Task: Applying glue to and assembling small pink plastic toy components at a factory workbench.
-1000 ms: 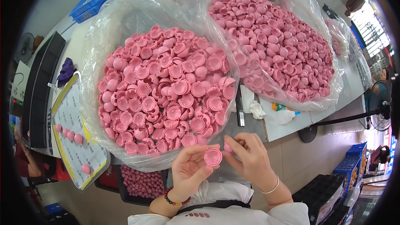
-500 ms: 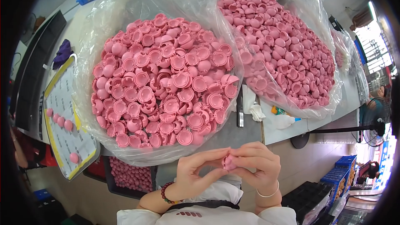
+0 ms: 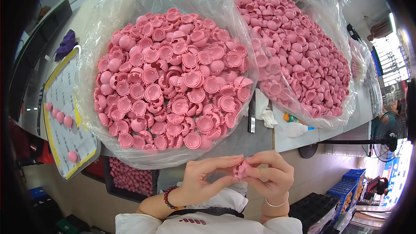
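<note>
Close to my body, just past the table's near edge, both hands pinch one small pink plastic ball piece. My left hand grips its left side between thumb and fingertips, and my right hand has fingers and thumb on its right side. The fingers cover part of it, and small dark openings show on its face. Beyond my hands, a clear plastic bag lies open, heaped with pink half-shell pieces. A second clear bag at the right holds more pink half shells.
Several pink balls lie on a yellow-edged tray at the left. Below the table, a dark bin holds many pink balls. White tissue, a black-handled tool and a bottle lie near the right bag. A fan stands right.
The view has shifted slightly. My fingers have turned the pink piece, so its dark openings now show. Both hands keep hold of it.
</note>
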`<state>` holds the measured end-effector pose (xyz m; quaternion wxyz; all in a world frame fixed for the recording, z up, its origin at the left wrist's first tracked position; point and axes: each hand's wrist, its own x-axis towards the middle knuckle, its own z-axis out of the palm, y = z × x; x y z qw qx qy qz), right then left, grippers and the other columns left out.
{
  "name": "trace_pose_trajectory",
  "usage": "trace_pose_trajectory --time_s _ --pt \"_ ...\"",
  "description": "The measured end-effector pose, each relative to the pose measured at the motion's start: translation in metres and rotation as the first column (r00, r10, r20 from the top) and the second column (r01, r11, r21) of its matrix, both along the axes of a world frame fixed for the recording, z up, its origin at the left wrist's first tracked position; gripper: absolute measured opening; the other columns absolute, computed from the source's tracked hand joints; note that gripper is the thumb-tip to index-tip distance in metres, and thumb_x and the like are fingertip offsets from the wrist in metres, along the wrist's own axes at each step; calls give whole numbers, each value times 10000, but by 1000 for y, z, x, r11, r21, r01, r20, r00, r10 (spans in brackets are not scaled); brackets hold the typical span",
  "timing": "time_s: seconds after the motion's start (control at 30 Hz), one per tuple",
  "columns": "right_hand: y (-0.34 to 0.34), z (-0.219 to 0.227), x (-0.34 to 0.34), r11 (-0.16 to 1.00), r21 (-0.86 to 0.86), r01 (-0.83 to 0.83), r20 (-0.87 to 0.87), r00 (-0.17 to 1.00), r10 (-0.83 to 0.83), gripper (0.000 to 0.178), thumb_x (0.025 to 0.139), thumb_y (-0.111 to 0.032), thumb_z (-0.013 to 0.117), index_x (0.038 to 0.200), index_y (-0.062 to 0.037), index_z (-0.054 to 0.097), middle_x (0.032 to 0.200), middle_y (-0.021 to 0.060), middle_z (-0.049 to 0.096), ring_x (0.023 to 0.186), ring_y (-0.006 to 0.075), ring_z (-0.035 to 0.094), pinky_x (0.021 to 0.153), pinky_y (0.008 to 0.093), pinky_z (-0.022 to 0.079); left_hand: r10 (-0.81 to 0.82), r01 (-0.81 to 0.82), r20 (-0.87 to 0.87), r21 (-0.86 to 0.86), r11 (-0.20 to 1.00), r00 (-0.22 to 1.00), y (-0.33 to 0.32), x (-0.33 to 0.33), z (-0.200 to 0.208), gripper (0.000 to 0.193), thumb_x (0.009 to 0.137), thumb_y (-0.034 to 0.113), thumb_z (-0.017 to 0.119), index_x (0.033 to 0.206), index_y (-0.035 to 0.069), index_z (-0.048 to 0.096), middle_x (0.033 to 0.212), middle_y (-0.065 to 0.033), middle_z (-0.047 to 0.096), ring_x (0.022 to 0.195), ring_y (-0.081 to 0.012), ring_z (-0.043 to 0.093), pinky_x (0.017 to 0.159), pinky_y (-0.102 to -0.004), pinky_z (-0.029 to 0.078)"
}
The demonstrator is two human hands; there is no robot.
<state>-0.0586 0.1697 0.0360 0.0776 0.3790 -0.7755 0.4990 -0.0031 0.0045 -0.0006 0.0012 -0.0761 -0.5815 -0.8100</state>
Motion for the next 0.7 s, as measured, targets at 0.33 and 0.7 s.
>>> trace_pose_trajectory --time_s 0.33,0.7 --pt "-5 -10 7 996 -46 75 -57 995 -78 211 548 -53 742 710 -61 607 798 90 579 698 203 562 568 267 464 31 -41 -101 -99 994 994 -2 -3 3 429 637 -13 689 1037 -58 539 1049 -173 559 921 -203 561 765 -284 459" --pt "20 -20 15 922 -82 379 -439 816 -375 71 683 -93 586 674 -77 517 718 54 552 705 228 513 620 328 409 127 -127 -118 14 992 985 2 -6 -9 415 613 47 721 988 -51 573 993 -162 588 787 -169 533 729 -279 415"
